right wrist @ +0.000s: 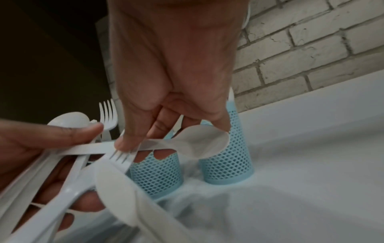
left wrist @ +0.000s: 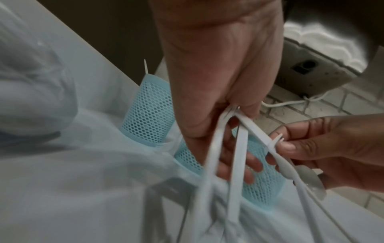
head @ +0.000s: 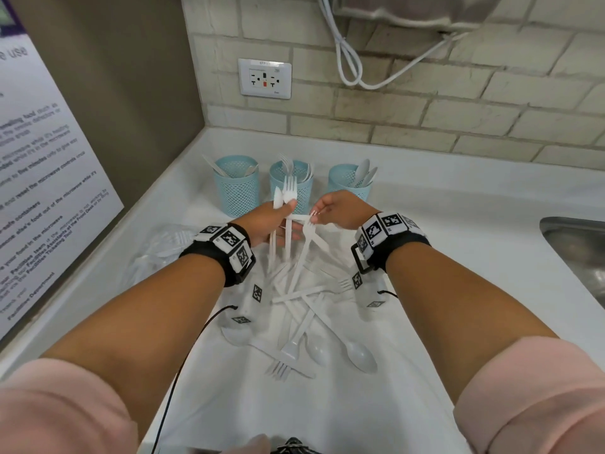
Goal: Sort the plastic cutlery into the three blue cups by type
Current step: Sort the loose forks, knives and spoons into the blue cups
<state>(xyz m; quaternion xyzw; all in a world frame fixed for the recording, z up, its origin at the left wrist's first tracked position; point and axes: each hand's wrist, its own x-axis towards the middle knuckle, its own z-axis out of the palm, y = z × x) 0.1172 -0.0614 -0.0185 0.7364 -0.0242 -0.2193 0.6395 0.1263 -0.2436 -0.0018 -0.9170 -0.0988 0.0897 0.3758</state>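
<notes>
Three blue mesh cups stand in a row at the back: the left cup [head: 235, 188] holds knives, the middle cup [head: 294, 191] forks, the right cup [head: 348, 183] spoons. My left hand [head: 283, 216] grips a bundle of white cutlery [head: 288, 231] in front of the middle cup, fork heads [head: 289, 190] pointing up. My right hand [head: 316, 216] meets it and pinches a fork [right wrist: 121, 158] by its tines, together with a spoon [right wrist: 199, 143] whose handle runs back into the left hand's bundle. More white cutlery [head: 304, 309] lies heaped on the counter below both wrists.
A crumpled clear plastic bag [head: 160, 250] lies left of the heap. A steel sink [head: 579, 253] is set into the counter at the right. A brick wall with an outlet [head: 265, 78] and a hanging white cable [head: 353, 60] is behind the cups.
</notes>
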